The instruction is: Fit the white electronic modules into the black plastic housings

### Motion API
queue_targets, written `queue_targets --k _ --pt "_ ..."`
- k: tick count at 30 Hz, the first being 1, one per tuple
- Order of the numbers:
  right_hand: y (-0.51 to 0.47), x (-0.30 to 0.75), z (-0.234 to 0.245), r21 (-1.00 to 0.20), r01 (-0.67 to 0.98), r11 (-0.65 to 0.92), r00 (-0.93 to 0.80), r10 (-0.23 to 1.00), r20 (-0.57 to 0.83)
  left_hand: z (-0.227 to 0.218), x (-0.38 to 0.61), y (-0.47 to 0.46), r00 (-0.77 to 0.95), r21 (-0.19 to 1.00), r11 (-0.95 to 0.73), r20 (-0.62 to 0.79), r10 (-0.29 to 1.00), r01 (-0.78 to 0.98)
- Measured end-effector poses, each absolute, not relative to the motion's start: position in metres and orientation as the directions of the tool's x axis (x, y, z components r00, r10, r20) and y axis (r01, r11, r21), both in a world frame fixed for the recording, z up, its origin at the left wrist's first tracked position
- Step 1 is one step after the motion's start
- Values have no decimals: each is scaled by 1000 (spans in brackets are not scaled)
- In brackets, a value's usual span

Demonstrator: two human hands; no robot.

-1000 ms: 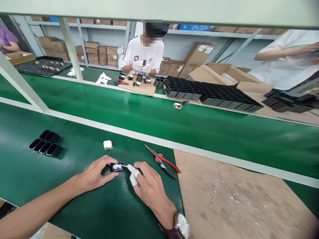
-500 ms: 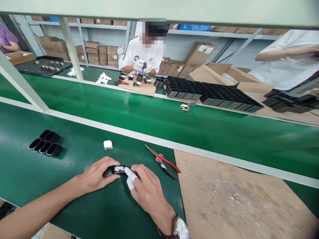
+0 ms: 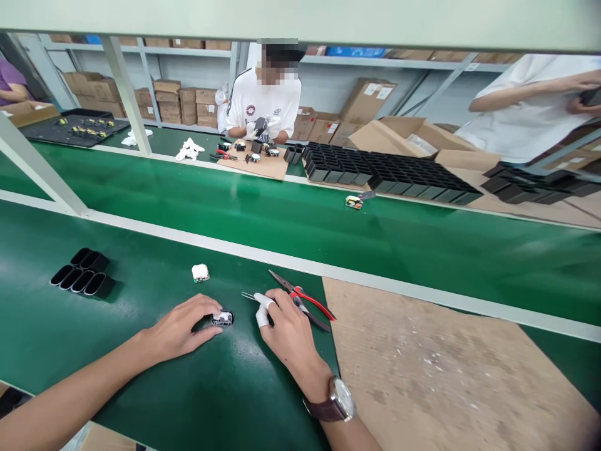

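Note:
My left hand [image 3: 190, 322] is closed round a black oval housing [image 3: 227, 323] on the green bench; a white-topped part sits inside its opening. In my right hand [image 3: 286, 326], pinched between fingers with white finger cots, is a pair of tweezers [image 3: 248, 295], its two thin tips pointing left, apart from the housing. Just behind my right hand lies a pair of red-handled pliers [image 3: 300, 299]. A small white-topped circuit board [image 3: 200, 273] rests beyond my left hand. Several empty black housings [image 3: 79, 275] stand grouped at the left.
A cardboard sheet [image 3: 446, 369] covers the bench at right. Past a pale rail [image 3: 225, 243] runs a green belt [image 3: 188, 194] carrying another circuit board [image 3: 354, 202]. A co-worker [image 3: 265, 103] sits opposite, beside rows of black housings [image 3: 385, 175]. A slanted post [image 3: 42, 163] rises at left.
My right hand has pulled back from the housing, up and to the right, so the tweezers now show. My left hand stays on the housing. The board on the belt has shifted slightly right.

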State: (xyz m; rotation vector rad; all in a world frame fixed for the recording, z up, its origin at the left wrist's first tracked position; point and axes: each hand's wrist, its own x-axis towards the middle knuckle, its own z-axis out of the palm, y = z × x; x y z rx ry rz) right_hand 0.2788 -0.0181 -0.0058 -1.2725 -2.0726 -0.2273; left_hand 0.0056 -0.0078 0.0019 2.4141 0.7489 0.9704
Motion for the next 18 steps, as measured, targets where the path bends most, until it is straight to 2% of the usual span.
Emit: queue_targets --k 2,5,10,12,15,18 --pt "-14 282 -13 -163 865 474 -296 747 596 0 3 -7 609 566 -758 488 625 324" --pt "-14 281 -16 -136 877 461 -319 769 554 2 2 -7 657 494 -815 512 553 302" --pt "-17 273 -11 -179 848 498 -310 742 594 12 4 -10 616 442 -868 625 480 227" --pt "-19 270 -8 -214 815 538 -307 715 628 14 4 -10 595 453 -858 630 499 241" --pt "-24 265 -4 -286 738 611 -331 697 636 12 5 -9 647 497 -825 540 538 270" --pt "-32 259 2 -364 652 665 -403 711 576 6 10 -7 618 636 -713 442 650 296"
